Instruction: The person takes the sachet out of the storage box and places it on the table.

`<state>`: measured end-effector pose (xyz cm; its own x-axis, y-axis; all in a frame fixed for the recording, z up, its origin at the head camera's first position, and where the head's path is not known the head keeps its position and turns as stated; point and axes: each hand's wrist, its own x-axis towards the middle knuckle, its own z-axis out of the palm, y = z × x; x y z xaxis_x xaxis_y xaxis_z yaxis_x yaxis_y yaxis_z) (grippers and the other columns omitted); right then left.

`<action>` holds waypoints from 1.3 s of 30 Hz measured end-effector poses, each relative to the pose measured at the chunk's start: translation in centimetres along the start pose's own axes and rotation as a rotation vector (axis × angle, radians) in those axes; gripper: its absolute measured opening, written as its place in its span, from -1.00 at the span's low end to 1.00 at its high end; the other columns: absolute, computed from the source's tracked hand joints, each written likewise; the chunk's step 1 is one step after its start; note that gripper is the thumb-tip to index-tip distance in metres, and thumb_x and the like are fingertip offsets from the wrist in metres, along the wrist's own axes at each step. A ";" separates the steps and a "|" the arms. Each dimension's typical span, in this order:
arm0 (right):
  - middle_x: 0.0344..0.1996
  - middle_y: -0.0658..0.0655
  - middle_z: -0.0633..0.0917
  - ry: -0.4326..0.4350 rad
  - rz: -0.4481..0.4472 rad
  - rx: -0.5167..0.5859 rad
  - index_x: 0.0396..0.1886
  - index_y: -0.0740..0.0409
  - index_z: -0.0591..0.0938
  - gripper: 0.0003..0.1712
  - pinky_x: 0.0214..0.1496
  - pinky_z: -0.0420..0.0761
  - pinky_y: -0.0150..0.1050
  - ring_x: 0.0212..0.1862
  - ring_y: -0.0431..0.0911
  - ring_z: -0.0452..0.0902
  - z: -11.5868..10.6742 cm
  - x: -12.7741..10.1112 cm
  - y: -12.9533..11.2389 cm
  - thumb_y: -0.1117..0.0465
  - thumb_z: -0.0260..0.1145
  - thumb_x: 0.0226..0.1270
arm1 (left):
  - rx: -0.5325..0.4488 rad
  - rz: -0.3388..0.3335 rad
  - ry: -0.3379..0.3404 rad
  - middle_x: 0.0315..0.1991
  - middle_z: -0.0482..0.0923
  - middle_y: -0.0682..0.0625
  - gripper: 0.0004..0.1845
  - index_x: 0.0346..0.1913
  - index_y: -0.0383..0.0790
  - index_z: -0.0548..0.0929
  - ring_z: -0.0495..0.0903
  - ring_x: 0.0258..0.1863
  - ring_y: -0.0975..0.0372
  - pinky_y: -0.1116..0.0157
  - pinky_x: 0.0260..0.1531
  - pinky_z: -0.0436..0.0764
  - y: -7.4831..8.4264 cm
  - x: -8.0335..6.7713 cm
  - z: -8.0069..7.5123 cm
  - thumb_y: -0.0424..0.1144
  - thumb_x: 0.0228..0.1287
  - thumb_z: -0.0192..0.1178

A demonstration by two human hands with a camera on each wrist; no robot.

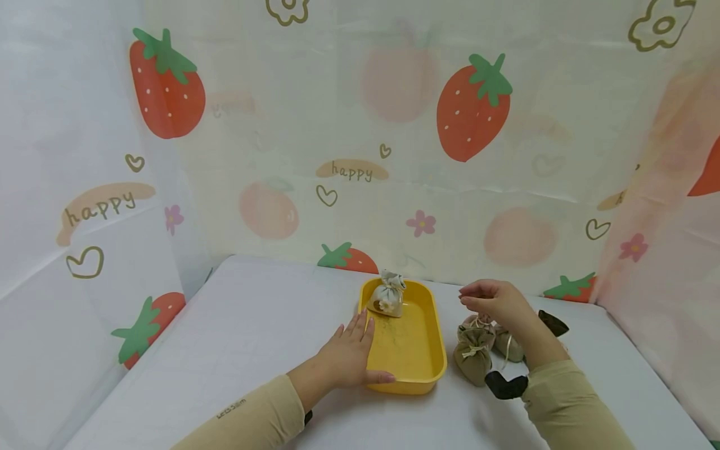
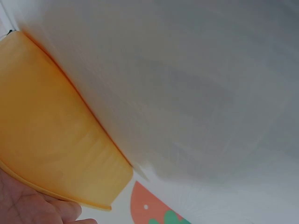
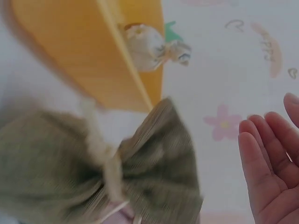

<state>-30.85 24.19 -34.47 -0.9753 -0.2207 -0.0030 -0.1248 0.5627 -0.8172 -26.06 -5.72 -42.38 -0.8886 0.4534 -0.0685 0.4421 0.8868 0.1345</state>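
Observation:
A yellow plastic tray [image 1: 413,337] lies on the white table with a small pale drawstring pouch [image 1: 388,299] at its far left corner inside. The left hand [image 1: 349,353] rests on the tray's near-left rim, fingers extended; the left wrist view shows fingers [image 2: 35,205] at the edge. Beyond the tray's right side, the right hand [image 1: 497,306] hovers over several drawstring pouches with nothing in its fingers. An olive-brown pouch [image 1: 474,353] with a cream tie stands nearest the tray; a greyish pouch [image 1: 509,345] is partly hidden by the right arm.
A dark brown piece of fabric [image 1: 554,323] shows behind the right forearm. A black object [image 1: 506,385] sits by the right sleeve; its kind is unclear. Printed curtains with strawberries [image 1: 475,109] enclose the table [image 1: 270,312] at the back and sides.

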 end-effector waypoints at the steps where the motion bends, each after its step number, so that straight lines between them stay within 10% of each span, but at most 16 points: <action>1: -0.14 0.14 0.65 -0.002 0.000 -0.002 -0.05 0.15 0.60 -0.59 -0.28 0.54 -0.13 -0.19 -0.04 0.53 0.1 0.2 -0.2 0.00 0.30 0.19 | -0.001 -0.001 -0.002 0.44 -0.27 -0.23 0.24 0.42 -0.31 -0.09 -0.16 0.41 0.00 -0.02 0.28 0.04 0.0 0.0 0.0 0.62 -0.12 -0.23; 12: -0.10 0.21 0.63 -0.004 -0.064 0.050 -0.04 0.22 0.59 -0.64 0.08 0.45 -0.03 -0.05 0.04 0.53 1.8 2.9 -1.6 0.12 0.27 0.24 | 0.005 0.002 0.000 0.44 -0.29 -0.22 0.25 0.43 -0.30 -0.09 -0.16 0.41 0.01 -0.02 0.28 0.04 -0.1 0.1 0.2 0.63 -0.14 -0.26; 39: -0.03 0.24 0.56 0.114 0.068 0.316 0.00 0.28 0.56 -0.66 0.09 0.46 -0.18 0.04 0.06 0.49 8.0 8.5 -2.6 0.24 0.25 0.25 | 0.012 0.007 -0.004 0.44 -0.27 -0.22 0.27 0.43 -0.29 -0.08 -0.15 0.41 0.02 -0.01 0.27 0.06 -0.3 0.2 0.3 0.65 -0.18 -0.30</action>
<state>-37.39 14.44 -37.03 -0.9958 -0.0908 -0.0134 -0.0139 0.2941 -0.9557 -26.33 -5.91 -42.73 -0.8852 0.4598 -0.0712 0.4497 0.8847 0.1227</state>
